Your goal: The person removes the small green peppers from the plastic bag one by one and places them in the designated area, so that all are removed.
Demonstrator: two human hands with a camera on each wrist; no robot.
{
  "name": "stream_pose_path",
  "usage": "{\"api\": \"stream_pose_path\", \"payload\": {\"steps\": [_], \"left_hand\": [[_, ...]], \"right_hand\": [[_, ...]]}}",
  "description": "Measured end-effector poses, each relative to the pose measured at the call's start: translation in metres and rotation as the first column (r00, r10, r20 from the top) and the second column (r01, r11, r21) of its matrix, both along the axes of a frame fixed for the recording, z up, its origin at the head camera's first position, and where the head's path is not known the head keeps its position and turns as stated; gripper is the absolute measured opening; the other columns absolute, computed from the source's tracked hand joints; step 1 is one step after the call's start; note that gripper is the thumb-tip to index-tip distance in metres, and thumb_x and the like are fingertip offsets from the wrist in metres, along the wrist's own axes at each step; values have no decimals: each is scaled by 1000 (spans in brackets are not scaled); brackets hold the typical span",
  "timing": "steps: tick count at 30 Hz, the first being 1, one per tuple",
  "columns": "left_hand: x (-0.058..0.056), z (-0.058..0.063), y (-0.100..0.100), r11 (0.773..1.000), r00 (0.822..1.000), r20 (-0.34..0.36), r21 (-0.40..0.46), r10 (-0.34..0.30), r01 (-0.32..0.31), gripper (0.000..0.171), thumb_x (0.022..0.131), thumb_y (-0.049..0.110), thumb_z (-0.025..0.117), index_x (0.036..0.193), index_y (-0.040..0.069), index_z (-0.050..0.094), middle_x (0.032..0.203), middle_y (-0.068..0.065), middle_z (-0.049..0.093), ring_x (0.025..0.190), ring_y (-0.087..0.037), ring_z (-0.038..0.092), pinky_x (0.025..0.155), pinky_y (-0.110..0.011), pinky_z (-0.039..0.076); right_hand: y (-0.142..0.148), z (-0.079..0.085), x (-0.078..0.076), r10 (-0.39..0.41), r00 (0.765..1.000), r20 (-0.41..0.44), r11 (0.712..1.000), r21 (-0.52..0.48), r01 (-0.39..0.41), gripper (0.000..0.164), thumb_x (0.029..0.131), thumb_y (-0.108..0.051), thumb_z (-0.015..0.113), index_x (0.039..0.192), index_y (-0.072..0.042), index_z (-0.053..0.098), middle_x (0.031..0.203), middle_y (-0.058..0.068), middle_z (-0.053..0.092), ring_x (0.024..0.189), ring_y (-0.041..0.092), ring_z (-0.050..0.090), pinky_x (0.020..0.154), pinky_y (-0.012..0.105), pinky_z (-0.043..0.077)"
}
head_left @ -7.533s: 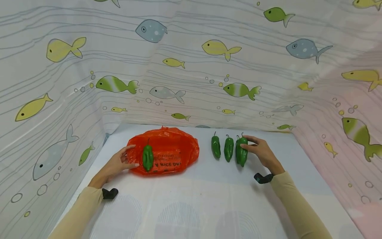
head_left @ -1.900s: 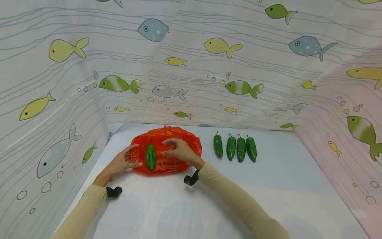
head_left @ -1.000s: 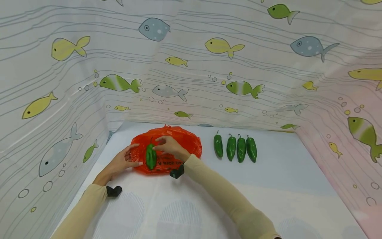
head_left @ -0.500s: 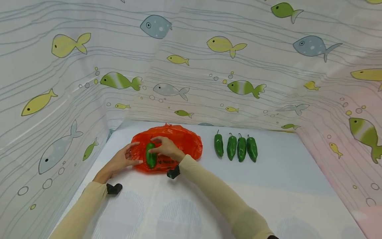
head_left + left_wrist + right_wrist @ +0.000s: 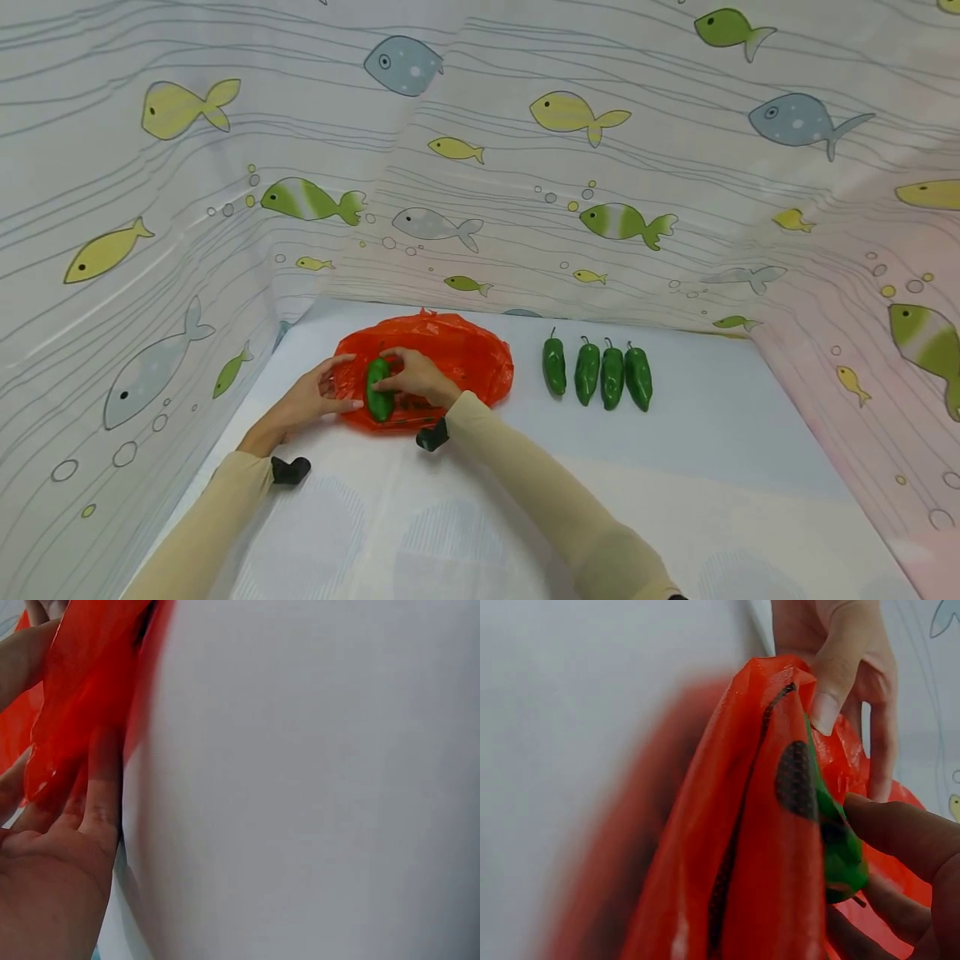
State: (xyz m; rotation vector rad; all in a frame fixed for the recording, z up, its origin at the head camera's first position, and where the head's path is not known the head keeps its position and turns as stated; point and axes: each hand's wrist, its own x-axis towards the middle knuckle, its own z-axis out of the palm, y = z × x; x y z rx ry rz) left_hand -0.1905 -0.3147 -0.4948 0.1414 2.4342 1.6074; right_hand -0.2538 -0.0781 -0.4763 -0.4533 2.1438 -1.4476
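Peppers number five in all, each glossy, dark green, tapered and stemmed. One pepper [image 5: 378, 389] lies on the bag [image 5: 457, 358], a thin, crinkled orange-red plastic sack with dark print, spread flat on the pale matte tabletop [image 5: 525, 467]. Four more peppers [image 5: 598, 375] stand in a neat row to the right of the bag, side by side with stems pointing away from the person, close together but apart from the bag.

Both hands meet at the bag's left part. The right hand [image 5: 416, 379] curls its thumb and fingers round the pepper on the bag, pinching it. The left hand [image 5: 311, 402] rests at the bag's left edge with fingers nearly straight, thumb touching the plastic just left of the pepper. Beige sleeves cover both arms, and a small black device sits at each wrist.

Only the head view shows the row of four and the fish-printed curtain [image 5: 525, 167] behind the bag. The right wrist view, very close, shows the plastic [image 5: 757, 847] rising in a fold, smooth and translucent, with the green pepper [image 5: 840, 851] showing beside it under a fingertip [image 5: 900, 829], and the other hand's thumb [image 5: 832, 682] pressed on the fold's top. The left wrist view shows the palm [image 5: 45, 892] and fingers lying under blurred red film [image 5: 82, 712] against the white surface; no pepper shows there.
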Motion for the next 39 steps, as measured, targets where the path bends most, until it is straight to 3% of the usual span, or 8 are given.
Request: {"api": "stream_pose_path", "payload": {"steps": [7, 16, 28, 36, 39], "left_hand": [[2, 3, 4, 1000, 1000, -3, 19, -6, 6, 89, 88, 18, 84, 160, 13, 31, 160, -22, 32, 141, -42, 39, 105, -30, 45], [-2, -4, 1, 997, 1000, 11, 81, -4, 3, 89, 86, 16, 85, 159, 15, 33, 162, -20, 30, 145, -41, 36, 95, -13, 44], [0, -1, 1, 999, 1000, 6, 39, -4, 4, 89, 88, 18, 84, 160, 16, 33, 161, -20, 30, 145, -42, 36, 104, -25, 43], [1, -1, 1, 999, 1000, 5, 52, -11, 11, 90, 88, 18, 84, 161, 18, 31, 159, -21, 35, 140, -41, 43, 95, -20, 48], [1, -1, 1, 999, 1000, -2, 33, -8, 8, 90, 88, 20, 84, 161, 18, 31, 158, -21, 36, 139, -41, 44, 99, -26, 48]], "right_hand": [[-4, -5, -2, 1, 1000, -29, 1000, 6, -1, 63, 89, -21, 83, 146, -19, 56, 124, 3, 56, 95, 20, 60, 76, 36, 61], [-7, -4, 1, -15, 997, -79, 999, 48, 19, 53, 89, -24, 83, 137, -14, 62, 117, 2, 61, 94, 17, 60, 74, 32, 60], [-1, 2, 3, -7, 998, -59, 1000, 3, 7, 50, 90, -18, 82, 134, -10, 62, 115, 1, 61, 87, 18, 65, 75, 36, 62], [8, 8, 1, -11, 999, -52, 998, -55, 9, 55, 89, -18, 83, 139, -12, 63, 119, -1, 62, 87, 18, 65, 78, 42, 62], [11, 11, 1, -7, 998, -63, 997, -73, 2, 56, 88, -19, 84, 139, -11, 62, 118, 0, 63, 87, 19, 66, 79, 43, 62]]}}
